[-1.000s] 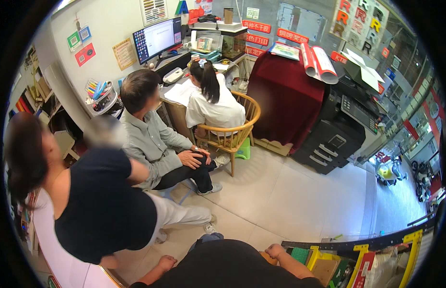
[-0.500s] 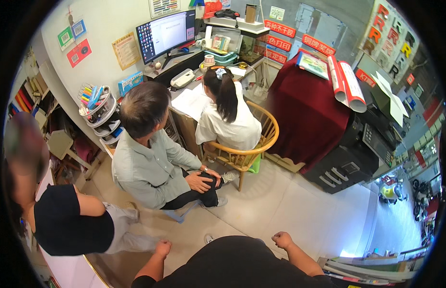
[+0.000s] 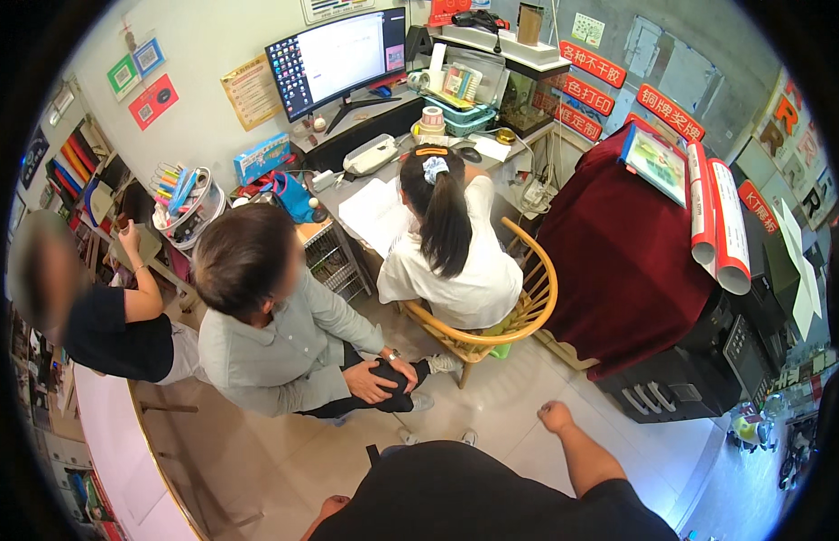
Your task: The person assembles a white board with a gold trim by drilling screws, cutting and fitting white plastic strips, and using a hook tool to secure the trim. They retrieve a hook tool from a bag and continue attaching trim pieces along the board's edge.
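My right hand (image 3: 555, 416) is out in front of my body on the right, over the tiled floor (image 3: 514, 442). Its fingers are curled into a loose fist, and nothing shows in it. Low in the view, beside my black shirt (image 3: 474, 496), is my left hand (image 3: 332, 506). Its fingers look curled too, with no object visible, though part of it is hard to make out. Neither hand touches anything. Nearest ahead sit a person in a grey shirt (image 3: 266, 361) and a person in white (image 3: 465, 243) on a wooden chair (image 3: 537, 270).
A desk with a monitor (image 3: 338, 63) and papers (image 3: 374, 212) stands ahead. To the right are a dark red cloth (image 3: 609, 252) with rolled posters (image 3: 731, 225) on top and a black printer (image 3: 681, 388). A pale table (image 3: 122, 442) and a standing person (image 3: 122, 334) are at left.
My view has shifted closer to the desk. My right hand has moved forward, while my left has drawn back towards my body. The standing person at left now has a hand raised near the shelf.
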`<state>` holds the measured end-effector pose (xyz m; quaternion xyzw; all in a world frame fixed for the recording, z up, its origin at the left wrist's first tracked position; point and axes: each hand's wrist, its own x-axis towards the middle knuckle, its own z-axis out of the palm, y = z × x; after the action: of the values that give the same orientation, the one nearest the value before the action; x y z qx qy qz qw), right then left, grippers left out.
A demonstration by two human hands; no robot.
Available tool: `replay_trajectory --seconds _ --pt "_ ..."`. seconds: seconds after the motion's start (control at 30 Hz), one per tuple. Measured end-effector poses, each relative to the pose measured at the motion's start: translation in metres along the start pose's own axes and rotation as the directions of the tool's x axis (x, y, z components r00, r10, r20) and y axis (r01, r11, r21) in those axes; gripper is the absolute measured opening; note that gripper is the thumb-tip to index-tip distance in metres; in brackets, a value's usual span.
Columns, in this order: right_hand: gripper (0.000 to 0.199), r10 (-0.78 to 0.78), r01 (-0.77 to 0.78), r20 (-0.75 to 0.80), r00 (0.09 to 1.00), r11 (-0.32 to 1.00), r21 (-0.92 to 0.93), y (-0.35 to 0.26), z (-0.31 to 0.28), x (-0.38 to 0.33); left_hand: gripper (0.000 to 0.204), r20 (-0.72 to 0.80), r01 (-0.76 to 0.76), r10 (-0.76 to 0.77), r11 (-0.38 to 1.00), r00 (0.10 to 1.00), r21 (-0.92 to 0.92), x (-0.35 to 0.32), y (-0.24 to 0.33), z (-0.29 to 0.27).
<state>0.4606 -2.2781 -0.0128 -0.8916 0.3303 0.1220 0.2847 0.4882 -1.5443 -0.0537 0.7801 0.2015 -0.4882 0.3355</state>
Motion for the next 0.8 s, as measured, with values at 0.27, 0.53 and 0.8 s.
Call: replay_trajectory --seconds 0.27,0.53,0.8 --pt "0.027 0.081 -0.017 -0.225 0.971 0.962 0.271 -0.114 -0.112 0.128 0.023 -0.216 -0.144 0.096 0.964 0.972 -0.222 -0.003 0.058 -0.015" --pt "0.024 -0.226 0.363 -0.376 0.899 0.864 0.349 -0.249 -0.244 0.265 0.019 -0.382 -0.125 -0.078 0.869 0.921 -0.479 -0.047 0.111 0.004" --pt "0.036 -0.541 0.675 -0.493 0.681 0.724 0.139 -0.428 -0.324 0.463 0.027 -0.491 -0.165 -0.077 0.887 0.868 -0.431 -0.107 0.173 0.073"
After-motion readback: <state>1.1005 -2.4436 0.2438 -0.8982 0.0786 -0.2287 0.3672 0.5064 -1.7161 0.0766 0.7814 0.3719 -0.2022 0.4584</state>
